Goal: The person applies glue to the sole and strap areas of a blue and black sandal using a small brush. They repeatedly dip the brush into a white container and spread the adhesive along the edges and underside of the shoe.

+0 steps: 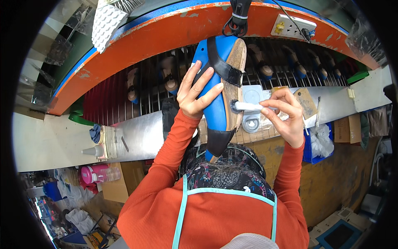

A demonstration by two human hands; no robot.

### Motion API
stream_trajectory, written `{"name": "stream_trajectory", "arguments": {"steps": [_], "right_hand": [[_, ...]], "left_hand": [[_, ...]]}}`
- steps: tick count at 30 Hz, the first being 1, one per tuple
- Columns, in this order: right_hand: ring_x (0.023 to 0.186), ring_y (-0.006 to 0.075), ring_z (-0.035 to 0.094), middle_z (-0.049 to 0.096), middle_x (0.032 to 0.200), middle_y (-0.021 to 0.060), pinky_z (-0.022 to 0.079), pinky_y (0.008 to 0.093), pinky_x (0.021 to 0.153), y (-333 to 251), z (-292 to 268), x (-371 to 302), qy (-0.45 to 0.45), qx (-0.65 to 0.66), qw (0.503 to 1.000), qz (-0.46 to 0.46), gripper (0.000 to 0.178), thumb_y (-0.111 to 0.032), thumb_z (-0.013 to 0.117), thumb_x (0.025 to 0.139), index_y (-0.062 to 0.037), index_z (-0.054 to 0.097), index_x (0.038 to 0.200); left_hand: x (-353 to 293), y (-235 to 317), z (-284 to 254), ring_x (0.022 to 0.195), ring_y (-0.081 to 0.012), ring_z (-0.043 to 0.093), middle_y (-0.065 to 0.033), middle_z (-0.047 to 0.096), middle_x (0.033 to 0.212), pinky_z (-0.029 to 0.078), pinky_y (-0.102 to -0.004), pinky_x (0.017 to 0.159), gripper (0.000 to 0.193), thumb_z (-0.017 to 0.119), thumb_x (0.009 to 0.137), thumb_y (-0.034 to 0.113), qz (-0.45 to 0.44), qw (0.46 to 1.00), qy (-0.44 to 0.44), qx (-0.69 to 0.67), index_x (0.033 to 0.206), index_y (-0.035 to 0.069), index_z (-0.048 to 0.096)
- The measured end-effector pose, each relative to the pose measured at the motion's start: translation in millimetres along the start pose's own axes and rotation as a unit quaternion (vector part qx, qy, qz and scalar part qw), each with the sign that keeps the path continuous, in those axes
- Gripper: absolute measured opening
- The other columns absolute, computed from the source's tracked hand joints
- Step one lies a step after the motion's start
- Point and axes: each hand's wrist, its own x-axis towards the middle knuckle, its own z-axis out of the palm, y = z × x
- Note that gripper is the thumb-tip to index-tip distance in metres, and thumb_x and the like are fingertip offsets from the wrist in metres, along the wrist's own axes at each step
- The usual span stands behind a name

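Note:
A sandal-like shoe with black straps is mounted on a blue shoe last [216, 114], its brown underside [230, 92] tilted up toward the right. My left hand [195, 92] grips the last from its left side, fingers spread over the blue surface and near the black strap [223, 66]. Between the thumb and fingers of my right hand [287, 114] is a white-handled brush [248, 106]. Its dark bristles touch the middle of the underside. Just behind the brush stand a grey-white plastic container [252, 94] and a small clear cup [251, 124].
Several shoes on blue lasts [265, 70] stand on the rod conveyor [149, 95] under an orange frame [166, 39]. A power strip [293, 28] and coiled cable [237, 23] hang there. A blue bin [309, 149] with plastic bags sits right; a pink-lidded jar [99, 174] lies left.

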Motion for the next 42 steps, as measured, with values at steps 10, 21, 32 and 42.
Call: {"name": "stream_trajectory", "arguments": {"steps": [10,21,32,42], "right_hand": [[0.072,0.0113,0.054,0.057,0.085,0.0043,0.043,0.0232,0.056,-1.4,28.6,-41.8,0.075,0.034,0.996,0.041,0.017,-0.004,0.077,0.075,-0.0045,0.075,0.092],[0.073,0.0103,0.057,0.056,0.089,0.0045,0.046,0.0225,0.063,-7.2,36.9,-55.1,0.103,0.080,0.990,0.054,0.017,-0.004,0.077,0.076,-0.0016,0.074,0.093],[0.084,0.0145,0.054,0.056,0.090,0.0065,0.044,0.0254,0.077,-22.2,41.4,-67.6,0.148,0.161,0.948,0.231,0.015,-0.004,0.072,0.082,0.0025,0.072,0.095],[0.086,0.0142,0.054,0.055,0.094,0.0060,0.045,0.0249,0.074,-36.3,51.9,-84.0,0.187,0.114,0.955,0.200,0.017,-0.004,0.074,0.081,-0.0004,0.073,0.097]], "left_hand": [[-9.4,3.2,5.2,0.113,-0.0416,0.059,-0.0159,0.065,0.120,0.052,-0.0467,0.092,0.034,0.076,0.070,0.010,-0.029,0.999,0.036,0.016,0.103,0.016,0.071],[-16.8,4.2,11.8,0.116,-0.0418,0.058,-0.0174,0.064,0.121,0.047,-0.0495,0.098,0.030,0.074,0.075,0.013,-0.076,0.995,0.063,0.023,0.105,0.015,0.071],[-28.9,21.5,22.5,0.124,-0.0415,0.053,-0.0175,0.059,0.130,0.038,-0.0558,0.103,0.039,0.071,0.079,0.017,-0.134,0.988,0.067,0.039,0.117,0.017,0.066],[-37.9,28.5,31.1,0.125,-0.0391,0.052,-0.0167,0.059,0.131,0.039,-0.0520,0.104,0.039,0.070,0.077,0.015,-0.187,0.981,0.044,0.022,0.116,0.016,0.068]]}}
